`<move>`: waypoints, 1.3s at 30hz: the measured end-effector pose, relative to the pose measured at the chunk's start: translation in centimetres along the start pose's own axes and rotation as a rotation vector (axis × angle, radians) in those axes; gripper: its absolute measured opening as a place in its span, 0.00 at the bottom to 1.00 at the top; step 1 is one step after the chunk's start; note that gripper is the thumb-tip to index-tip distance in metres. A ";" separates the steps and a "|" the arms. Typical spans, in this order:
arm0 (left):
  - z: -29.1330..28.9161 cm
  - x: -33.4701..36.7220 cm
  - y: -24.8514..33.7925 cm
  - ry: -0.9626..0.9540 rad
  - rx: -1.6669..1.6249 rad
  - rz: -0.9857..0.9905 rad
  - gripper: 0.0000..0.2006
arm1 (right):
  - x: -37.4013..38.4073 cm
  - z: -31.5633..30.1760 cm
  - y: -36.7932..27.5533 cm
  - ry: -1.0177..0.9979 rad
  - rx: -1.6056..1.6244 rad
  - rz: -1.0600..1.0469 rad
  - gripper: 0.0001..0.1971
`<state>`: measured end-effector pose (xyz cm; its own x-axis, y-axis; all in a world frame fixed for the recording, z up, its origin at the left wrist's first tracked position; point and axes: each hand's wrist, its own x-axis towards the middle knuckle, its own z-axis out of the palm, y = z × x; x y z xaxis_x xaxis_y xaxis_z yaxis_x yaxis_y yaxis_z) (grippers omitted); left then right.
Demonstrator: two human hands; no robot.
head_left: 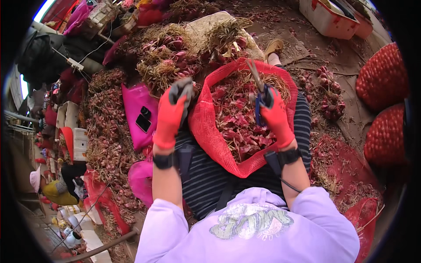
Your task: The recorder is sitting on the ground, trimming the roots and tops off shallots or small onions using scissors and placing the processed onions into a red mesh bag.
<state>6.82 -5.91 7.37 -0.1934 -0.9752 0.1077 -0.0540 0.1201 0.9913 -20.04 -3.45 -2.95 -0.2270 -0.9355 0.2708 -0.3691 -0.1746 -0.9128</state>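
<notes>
My right hand (276,115), in a red glove with grey fingers, grips a pair of scissors (258,83). Their blue handles sit in the fingers and the metal blades point up and away, over the opened red mesh bag (205,127). That bag lies across my lap, filled with red onion skins (241,136) and dry roots. On its left, my left hand (172,111) in a matching glove is raised with the fingers curled in; whatever they hold, if anything, is hidden. Just beyond it lies a heap of shallots (160,61) with dry stalks and roots.
More shallots (103,127) are piled along the left, beside a pink plastic bag (133,103) bearing a phone (143,123). Full red mesh sacks (382,76) stand at the right. A foam box (329,19) is at the far right. Another person (59,188) is at the left edge.
</notes>
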 end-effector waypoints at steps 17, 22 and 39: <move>1.7 15.8 -10.3 -0.015 0.189 -0.062 0.16 | -1.1 -1.4 1.3 -0.004 0.081 0.013 0.13; -1.4 14.8 -9.7 -0.085 -0.423 -0.404 0.12 | -1.0 -1.4 0.3 -0.155 0.200 0.067 0.15; -1.5 12.4 -7.4 -0.331 -0.320 -0.118 0.11 | 17.1 8.6 -3.8 -0.333 0.191 -0.297 0.20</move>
<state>6.33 -19.13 1.46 -0.5087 -0.8609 0.0145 0.2004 -0.1020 0.9744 -14.74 -21.40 2.55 0.1753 -0.8785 0.4445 -0.1953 -0.4735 -0.8589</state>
